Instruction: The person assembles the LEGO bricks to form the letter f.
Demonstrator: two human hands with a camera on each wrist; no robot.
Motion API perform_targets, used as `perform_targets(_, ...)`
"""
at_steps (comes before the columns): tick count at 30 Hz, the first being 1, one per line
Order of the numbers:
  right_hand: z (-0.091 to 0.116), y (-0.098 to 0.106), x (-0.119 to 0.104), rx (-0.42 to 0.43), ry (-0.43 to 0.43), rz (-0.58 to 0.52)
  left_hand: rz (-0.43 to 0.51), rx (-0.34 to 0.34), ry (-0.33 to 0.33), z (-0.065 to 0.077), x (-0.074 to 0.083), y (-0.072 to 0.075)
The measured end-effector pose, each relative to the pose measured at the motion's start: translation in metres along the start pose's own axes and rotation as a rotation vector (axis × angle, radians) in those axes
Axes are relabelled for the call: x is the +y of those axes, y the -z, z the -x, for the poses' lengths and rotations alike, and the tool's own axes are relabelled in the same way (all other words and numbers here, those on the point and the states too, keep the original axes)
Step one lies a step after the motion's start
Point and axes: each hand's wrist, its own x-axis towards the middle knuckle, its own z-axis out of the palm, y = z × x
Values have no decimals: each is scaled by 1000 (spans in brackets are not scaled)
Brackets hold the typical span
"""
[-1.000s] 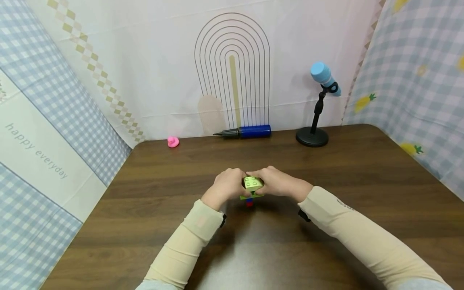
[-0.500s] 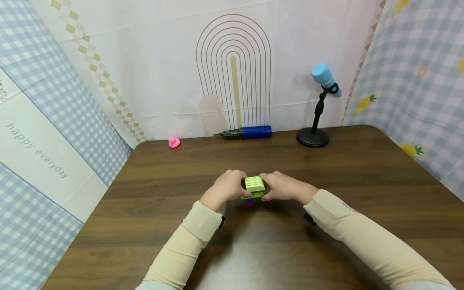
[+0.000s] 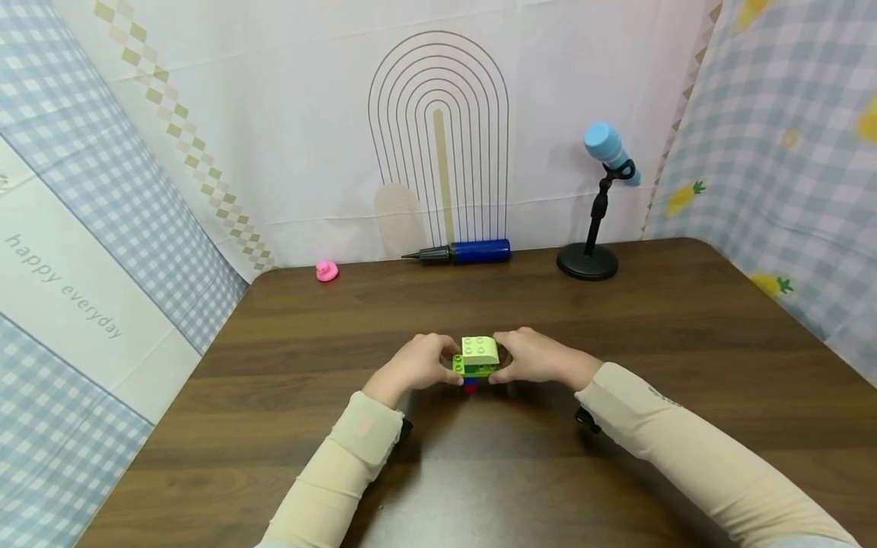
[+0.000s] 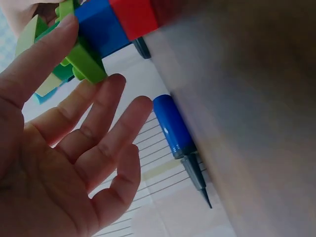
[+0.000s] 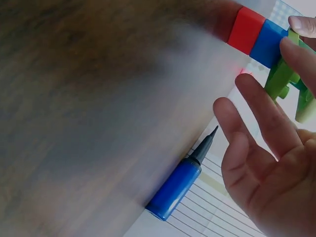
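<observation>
A small toy-brick stack stands upright on the table between both hands. A red brick [image 5: 246, 30] is at the bottom, with a blue brick [image 5: 268, 43] on it. Above lies a bright green plate [image 4: 88, 61], wider than the bricks below. A pale lime brick [image 3: 479, 350] with a curved side and studs tops the stack, over a darker green piece [image 4: 62, 72]. My left hand [image 3: 417, 367] pinches the plate's left end between thumb and forefinger. At its right end, my right hand [image 3: 537, 356] holds the plate likewise, the forefinger partly hidden. Other fingers are spread.
Along the back edge of the brown wooden table [image 3: 301, 426] are a pink toy duck [image 3: 326, 270], a blue hand pump [image 3: 479, 252] and a light-blue microphone [image 3: 606, 144] on a black stand [image 3: 588, 261]. Printed cloth hangs behind and at both sides.
Both hands have come off the pale lime brick to the plate beneath, the right moving outward and the left outward and slightly down. The stack has stayed in about the same place.
</observation>
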Motion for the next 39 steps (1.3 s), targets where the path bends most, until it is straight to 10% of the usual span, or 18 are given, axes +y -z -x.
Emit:
perform_targets(13,11,10,12,59,-79,-183,115,46,-71,-5,3,-3)
perform_targets(24,22,19,17,50,-270,-363,217,48,-5,-19,15,-14)
perform_targets(39,22,4,22,145,-327,-179,182,-31,65,-27,24,-20)
